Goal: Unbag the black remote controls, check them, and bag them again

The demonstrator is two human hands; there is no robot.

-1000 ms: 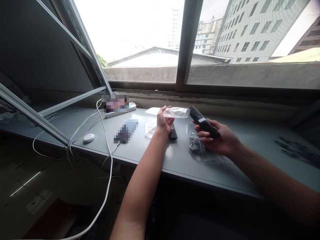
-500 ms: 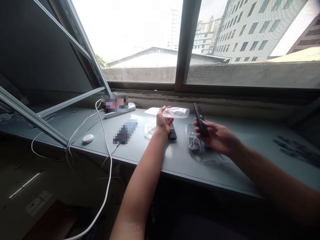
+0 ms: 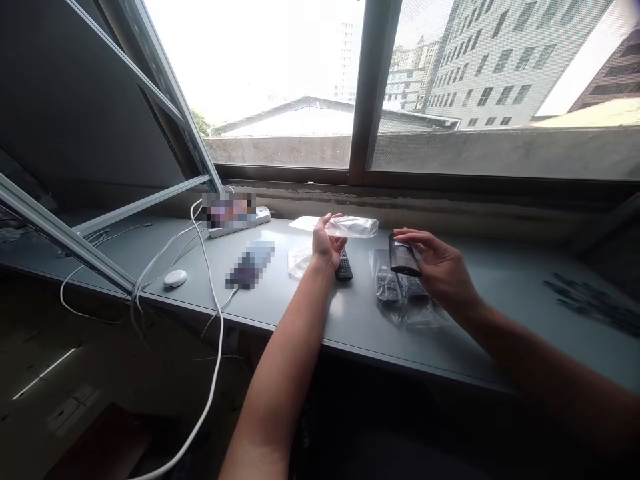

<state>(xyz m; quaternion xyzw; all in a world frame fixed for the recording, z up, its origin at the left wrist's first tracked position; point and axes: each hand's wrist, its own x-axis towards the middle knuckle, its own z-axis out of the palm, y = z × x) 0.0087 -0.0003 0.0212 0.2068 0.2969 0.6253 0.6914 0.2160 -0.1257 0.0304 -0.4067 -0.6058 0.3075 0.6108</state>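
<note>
Above the middle of the grey table, my left hand is closed on a clear plastic bag that sticks out to both sides of it. Beneath that hand a black remote control lies on the table, partly hidden by it. My right hand grips another black remote control, its back turned toward me and a pale label on it. Under and behind it lie remotes in a clear plastic wrap. More clear plastic rests left of my left wrist.
On the left, a blurred-out phone with a cable, a round white case, a power strip and loose white cables lie near a metal frame. Several dark slim objects lie far right. A window runs behind.
My right hand has turned its remote over, from the button side showing and upright to its back showing and lower. My left hand has stayed in place with the bag.
</note>
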